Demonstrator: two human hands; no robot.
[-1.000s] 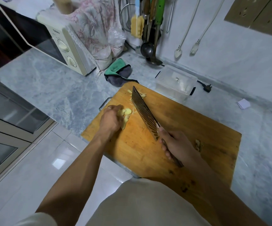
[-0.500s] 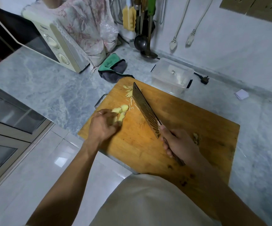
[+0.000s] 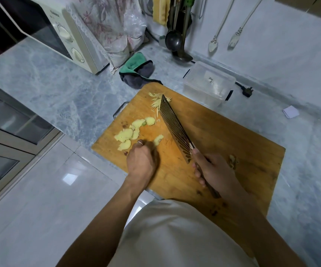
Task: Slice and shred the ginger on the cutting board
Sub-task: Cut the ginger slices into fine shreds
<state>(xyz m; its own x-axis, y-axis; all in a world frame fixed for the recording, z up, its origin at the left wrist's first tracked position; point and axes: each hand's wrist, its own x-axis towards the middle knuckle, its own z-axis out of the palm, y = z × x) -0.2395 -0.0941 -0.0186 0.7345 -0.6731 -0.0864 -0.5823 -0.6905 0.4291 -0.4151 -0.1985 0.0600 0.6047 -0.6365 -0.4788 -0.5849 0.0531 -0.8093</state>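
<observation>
Pale yellow ginger slices point(image 3: 129, 134) lie spread on the left part of the wooden cutting board point(image 3: 232, 135). Fine ginger shreds point(image 3: 156, 102) sit at the board's far corner, beside the knife tip. My right hand point(image 3: 213, 170) grips the handle of a wide cleaver point(image 3: 175, 130), whose blade lies slanted over the board's middle. My left hand point(image 3: 142, 160) is blurred, just near of the slices, with its fingers curled on one ginger slice point(image 3: 158, 140). A small ginger scrap point(image 3: 232, 160) lies right of my right hand.
A clear plastic box point(image 3: 208, 83) stands just beyond the board. A green and grey cloth point(image 3: 136, 71) lies at the far left of it, a microwave point(image 3: 67, 35) further left. Ladles hang on the wall. A white paper piece point(image 3: 290, 112) lies on the counter at right.
My left hand has drawn back toward me off the heap of slices, leaving them spread out and in view. The cleaver and my right hand have hardly moved.
</observation>
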